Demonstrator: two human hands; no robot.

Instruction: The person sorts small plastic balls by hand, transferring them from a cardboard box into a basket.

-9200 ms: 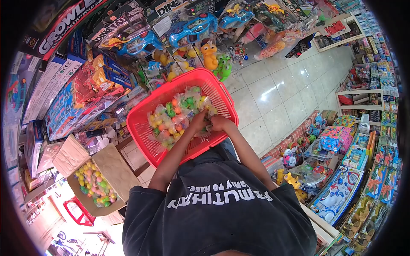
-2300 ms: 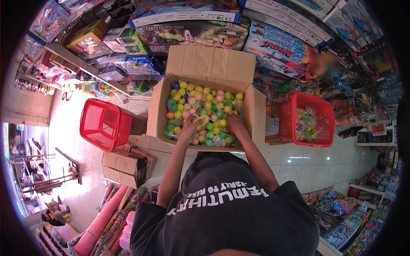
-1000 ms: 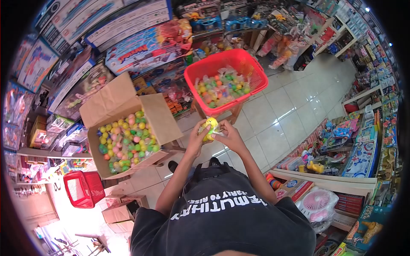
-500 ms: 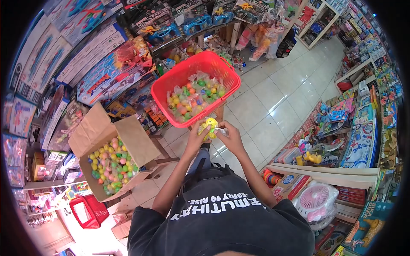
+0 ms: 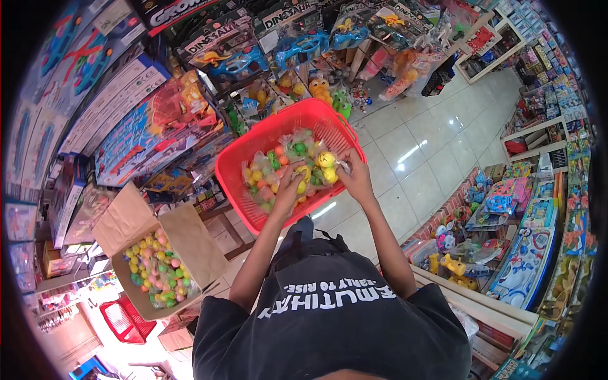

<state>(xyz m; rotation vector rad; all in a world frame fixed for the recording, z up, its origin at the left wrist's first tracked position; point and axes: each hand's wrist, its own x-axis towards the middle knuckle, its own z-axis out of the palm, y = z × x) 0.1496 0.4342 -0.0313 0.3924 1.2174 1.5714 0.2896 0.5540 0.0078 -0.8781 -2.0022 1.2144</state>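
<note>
Fingertips of the right hand (image 5: 359, 178) are drawn narrow on the gathered end of a clear bag (image 5: 344, 168), beside two yellow balls (image 5: 328, 166). The left hand (image 5: 289, 185) curls against another yellow ball (image 5: 304, 175) to the left; whether it grips that ball or only touches it, I cannot tell. What has just changed is the place of the yellow balls: they were near the wearer, short of the red basket (image 5: 235, 197), and now they are over its contents, so both hands work within its rim.

Around and beyond the fingers lie bagged balls (image 5: 276, 159) in green, orange and yellow, bunched in the middle of the basket, with its slatted right side partly bare. Near left, apart from the basket, an open carton (image 5: 193, 244) holds many more coloured balls (image 5: 155, 269). A second red basket (image 5: 126, 322) sits beyond the carton's near left corner. Packaged toys (image 5: 221, 47) line the far side, pale floor tiles (image 5: 405, 142) run off to the far right, and toy-laden shelves (image 5: 481, 301) stand near right.
</note>
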